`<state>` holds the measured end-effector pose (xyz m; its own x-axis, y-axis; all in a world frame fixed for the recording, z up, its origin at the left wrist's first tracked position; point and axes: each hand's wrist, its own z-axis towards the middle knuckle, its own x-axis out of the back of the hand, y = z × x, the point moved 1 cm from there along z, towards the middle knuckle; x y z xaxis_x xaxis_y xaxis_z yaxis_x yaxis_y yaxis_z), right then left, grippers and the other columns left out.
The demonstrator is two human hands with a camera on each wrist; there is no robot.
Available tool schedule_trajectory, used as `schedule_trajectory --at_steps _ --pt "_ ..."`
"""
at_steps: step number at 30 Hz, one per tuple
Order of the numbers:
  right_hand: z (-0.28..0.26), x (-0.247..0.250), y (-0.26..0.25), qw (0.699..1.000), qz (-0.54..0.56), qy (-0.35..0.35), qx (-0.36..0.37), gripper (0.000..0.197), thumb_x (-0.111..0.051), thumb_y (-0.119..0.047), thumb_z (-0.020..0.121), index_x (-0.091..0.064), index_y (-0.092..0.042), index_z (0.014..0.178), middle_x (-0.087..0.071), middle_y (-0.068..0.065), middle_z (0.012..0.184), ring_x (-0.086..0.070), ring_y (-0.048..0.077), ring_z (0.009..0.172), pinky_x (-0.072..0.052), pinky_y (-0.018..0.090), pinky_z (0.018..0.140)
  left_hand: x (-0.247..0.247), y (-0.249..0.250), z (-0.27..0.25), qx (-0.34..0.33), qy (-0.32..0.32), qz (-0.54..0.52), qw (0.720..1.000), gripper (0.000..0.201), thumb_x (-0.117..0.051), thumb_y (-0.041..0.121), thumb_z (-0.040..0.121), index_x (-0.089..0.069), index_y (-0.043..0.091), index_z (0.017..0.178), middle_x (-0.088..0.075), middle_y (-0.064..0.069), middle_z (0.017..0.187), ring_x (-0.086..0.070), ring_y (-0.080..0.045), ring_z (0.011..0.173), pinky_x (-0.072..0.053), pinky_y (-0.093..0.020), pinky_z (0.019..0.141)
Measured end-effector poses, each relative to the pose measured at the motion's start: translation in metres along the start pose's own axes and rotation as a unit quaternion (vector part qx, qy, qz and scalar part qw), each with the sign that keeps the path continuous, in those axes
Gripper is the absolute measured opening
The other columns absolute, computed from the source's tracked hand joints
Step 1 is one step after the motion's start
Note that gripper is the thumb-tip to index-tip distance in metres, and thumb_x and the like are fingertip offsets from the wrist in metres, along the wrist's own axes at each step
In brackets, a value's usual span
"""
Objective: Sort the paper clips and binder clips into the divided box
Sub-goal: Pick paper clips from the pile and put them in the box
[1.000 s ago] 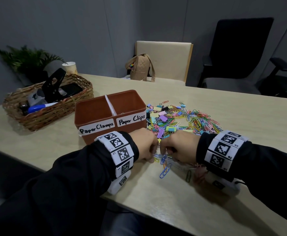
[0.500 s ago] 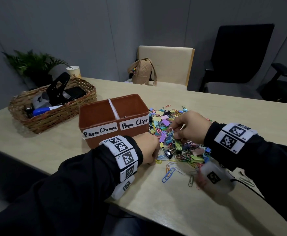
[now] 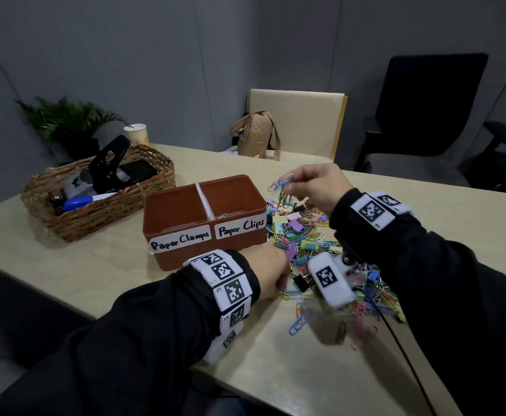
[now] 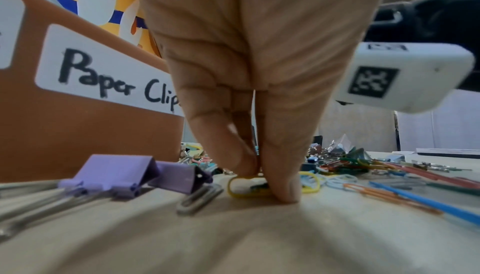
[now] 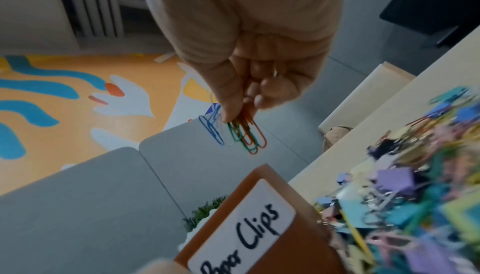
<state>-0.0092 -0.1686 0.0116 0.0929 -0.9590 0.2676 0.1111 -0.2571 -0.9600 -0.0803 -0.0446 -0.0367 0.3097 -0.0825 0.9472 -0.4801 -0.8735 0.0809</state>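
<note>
- Overall, head view: the right hand [image 3: 312,187] is raised beside the far right corner of the brown divided box [image 3: 185,250], pinching a small bunch of paper clips [image 3: 281,187] that dangle below the fingertips. The bunch is near the compartment labelled "Paper Clips" but not yet over it.
- Head view: the left hand [image 3: 268,273] is low on the table [image 3: 95,274], just in front of the box's right corner, at the near edge of the mixed pile of clips [image 3: 306,235]. Finger position is hidden from this angle.
- Left wrist view: thumb and forefinger of the left hand [image 4: 257,114] press down together on a yellow paper clip [image 4: 241,188] lying flat on the table, pinching it. Two purple binder clips [image 4: 145,174] lie just beside it, against the box front.
- Right wrist view: the right hand [image 5: 249,73] grips blue, green and orange paper clips [image 5: 244,135] by their upper loops; the lower ends hang free.
- Handling judgement: paper clips are light, thin and springy wire, and likely to interlock and drag neighbours. A flat clip is best tipped up at one end before lifting. Binder clips are stiffer and bulkier; take them across the folded body, not by the wire handles.
</note>
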Motion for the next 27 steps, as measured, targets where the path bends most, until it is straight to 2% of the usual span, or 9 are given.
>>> schedule_trajectory --at_steps 4,7,10,13,15,18,21,24,27 --pt "0.012 -0.027 -0.001 0.998 0.06 0.004 0.004 0.022 -0.063 0.01 0.083 -0.066 -0.009 0.073 -0.061 0.007 0.064 -0.055 0.009 0.047 -0.049 0.018 0.043 -0.003 0.0 -0.001 -0.003 0.013 0.031 0.999 0.019 -0.06 0.019 0.087 -0.067 0.009 0.103 -0.065 -0.008 0.105 -0.061 -0.025 0.097 -0.046 -0.028 0.072" --pt "0.018 -0.044 0.002 0.997 0.083 0.002 -0.002 0.022 -0.061 0.01 0.084 -0.065 -0.008 0.073 -0.062 0.008 0.067 -0.059 0.007 0.046 -0.052 0.016 0.048 -0.005 -0.001 -0.001 0.005 0.018 0.049 0.999 0.025 -0.064 0.025 0.086 -0.062 0.007 0.103 -0.063 -0.01 0.105 -0.06 -0.026 0.097 -0.041 -0.027 0.068" --pt "0.019 -0.048 0.006 0.998 0.063 -0.026 -0.016 0.018 -0.059 0.015 0.083 -0.068 0.003 0.094 -0.064 0.014 0.083 -0.062 0.013 0.059 -0.054 0.016 0.053 -0.005 -0.004 -0.002 0.011 0.021 0.039 0.999 0.025 -0.065 0.024 0.085 -0.063 0.009 0.104 -0.064 -0.009 0.104 -0.061 -0.027 0.096 -0.045 -0.028 0.069" --pt "0.015 -0.038 0.007 0.999 0.021 -0.039 -0.016 0.041 -0.059 0.021 0.079 -0.064 0.001 0.114 -0.063 0.011 0.097 -0.061 0.016 0.068 -0.056 0.019 0.057 -0.005 -0.006 0.0 0.006 0.015 0.014 1.0 0.02 -0.062 0.018 0.085 -0.069 0.015 0.103 -0.066 -0.003 0.105 -0.062 -0.024 0.098 -0.052 -0.03 0.08" --pt "0.008 -0.022 0.004 1.0 -0.01 -0.028 0.01 0.041 -0.06 0.019 0.078 -0.065 -0.003 0.112 -0.063 0.009 0.092 -0.06 0.014 0.066 -0.055 0.02 0.055 -0.003 -0.005 0.002 0.012 0.011 0.005 1.0 0.016 -0.065 0.02 0.085 -0.072 0.017 0.1 -0.067 -0.001 0.104 -0.063 -0.022 0.096 -0.053 -0.031 0.082" --pt "-0.011 0.006 0.008 0.994 -0.078 -0.076 0.005 0.022 -0.066 0.014 0.078 -0.066 -0.005 0.09 -0.064 0.012 0.074 -0.057 0.017 0.052 -0.05 0.028 0.05 -0.001 -0.002 0.006 0.029 0.008 0.017 0.999 0.021 -0.074 0.031 0.081 -0.074 0.018 0.096 -0.068 0.0 0.099 -0.063 -0.023 0.092 -0.051 -0.029 0.072" --pt "-0.037 0.025 0.021 0.948 -0.265 -0.172 -0.03 0.01 -0.073 0.002 0.077 -0.07 -0.006 0.081 -0.069 0.01 0.068 -0.06 0.017 0.053 -0.055 0.032 0.057 0.0 0.0 0.009 0.029 0.015 0.048 0.998 0.02 -0.071 0.031 0.082 -0.074 0.016 0.095 -0.069 -0.003 0.099 -0.064 -0.025 0.09 -0.05 -0.029 0.069" --pt "-0.061 0.029 0.03 0.871 -0.437 -0.223 -0.013 0.008 -0.076 -0.01 0.075 -0.072 -0.016 0.078 -0.067 -0.007 0.062 -0.055 -0.002 0.045 -0.05 0.018 0.055 0.002 0.005 0.011 0.021 0.01 0.081 0.996 0.022 -0.067 0.03 0.083 -0.071 0.01 0.092 -0.068 -0.004 0.094 -0.064 -0.025 0.086 -0.053 -0.032 0.069" --pt "-0.079 0.021 0.033 0.826 -0.506 -0.247 0.029 0.014 -0.081 -0.026 0.071 -0.072 -0.019 0.08 -0.058 -0.014 0.061 -0.051 -0.002 0.055 -0.04 0.014 0.052 0.005 0.011 0.013 0.024 -0.011 0.115 0.993 0.024 -0.066 0.03 0.084 -0.054 0.012 0.074 -0.054 -0.002 0.075 -0.053 -0.024 0.073 -0.046 -0.03 0.06"
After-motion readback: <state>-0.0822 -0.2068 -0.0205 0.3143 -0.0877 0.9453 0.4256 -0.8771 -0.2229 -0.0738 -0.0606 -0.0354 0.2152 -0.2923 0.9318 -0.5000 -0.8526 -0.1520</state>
